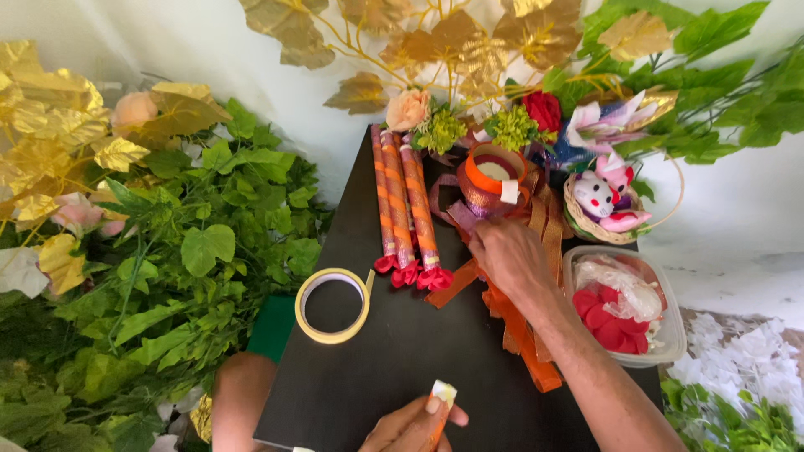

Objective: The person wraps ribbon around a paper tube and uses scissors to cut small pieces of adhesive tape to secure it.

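Here, right hand (507, 255) on glossy orange ribbons (519, 331), round tape ring (332, 305) beside.

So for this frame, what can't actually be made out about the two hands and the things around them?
- Head view: the right hand covers the ribbons beneath it, so its grip is hidden.
- The left hand is cut off by the bottom edge; the small orange and white piece it pinches is too small to identify.
- The clear container: crumpled plastic hides part of the red petals.
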